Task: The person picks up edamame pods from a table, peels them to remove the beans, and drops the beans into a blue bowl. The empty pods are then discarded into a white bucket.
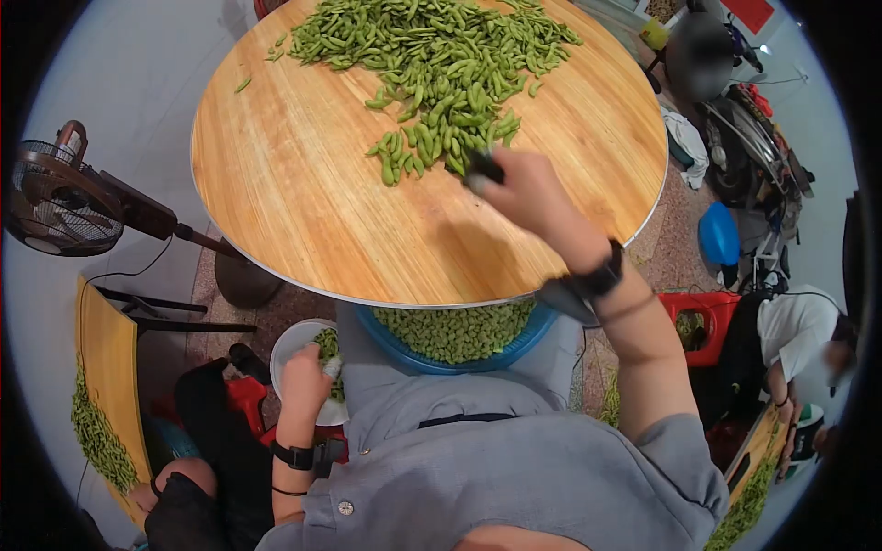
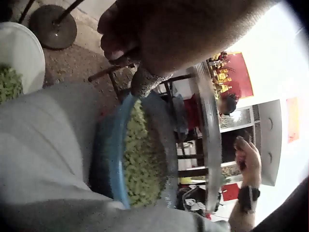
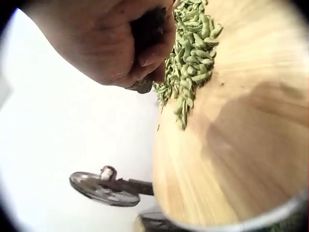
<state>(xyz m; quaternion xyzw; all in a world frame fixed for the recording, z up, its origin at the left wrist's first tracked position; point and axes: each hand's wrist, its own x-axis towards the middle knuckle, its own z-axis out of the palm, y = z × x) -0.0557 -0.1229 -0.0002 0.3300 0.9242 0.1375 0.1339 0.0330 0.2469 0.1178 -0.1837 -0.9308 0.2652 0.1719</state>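
My right hand [image 1: 533, 197] is raised over the near edge of the pile of green soybean pods [image 1: 450, 55] on the round wooden table [image 1: 303, 193]. Its fingers are bent, with a dark covering on a finger and a grey one on the thumb [image 3: 141, 86]; no pod shows in its grasp. Down at the left, my left hand [image 1: 305, 381] is over the white bowl [image 1: 287, 344] of green pieces. The left fingers [image 2: 113, 43] curl inward, the covered thumb [image 2: 145, 83] pointing down; I cannot tell if they hold anything. A blue basin [image 1: 367, 335] of shelled green beans [image 1: 459, 332] sits at my lap.
A standing fan [image 1: 69, 188] is left of the table. Another person [image 1: 197, 477] sits by a side table [image 1: 110, 358] with pods at the left. At the right, a person in white [image 1: 799, 321] bends over another table, near a red stool [image 1: 675, 308] and a blue tub [image 1: 718, 233].
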